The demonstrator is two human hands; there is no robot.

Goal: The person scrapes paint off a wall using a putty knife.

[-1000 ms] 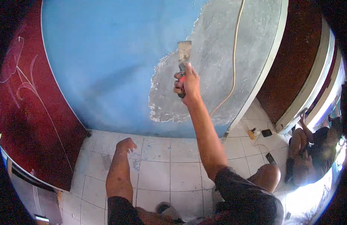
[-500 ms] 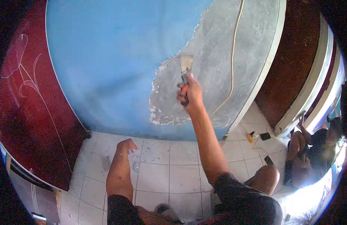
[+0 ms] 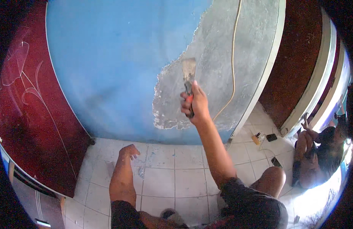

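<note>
My right hand (image 3: 195, 102) is closed round the black and orange handle of a putty knife (image 3: 189, 68). The blade points up, in front of the bare grey part of the wall (image 3: 218, 72); whether it touches the wall I cannot tell. A ragged, flaking edge divides this grey patch from the blue paint (image 3: 119, 57) on its left. Low on the left, my left hand (image 3: 129, 152) hangs over the floor with loosely bent fingers and nothing visible in it.
A pale cable (image 3: 234, 57) runs down the grey wall. White floor tiles (image 3: 157, 183) carry paint flecks. By the right corner lie a phone (image 3: 276, 162), a dark flat object (image 3: 271, 137) and a small yellowish item (image 3: 255, 139). Another person (image 3: 317, 156) sits at far right. A red panel (image 3: 39, 114) stands left.
The putty knife and my right hand sit slightly lower against the wall, with the grip unchanged. My left hand has barely moved. The whole view has shifted a little.
</note>
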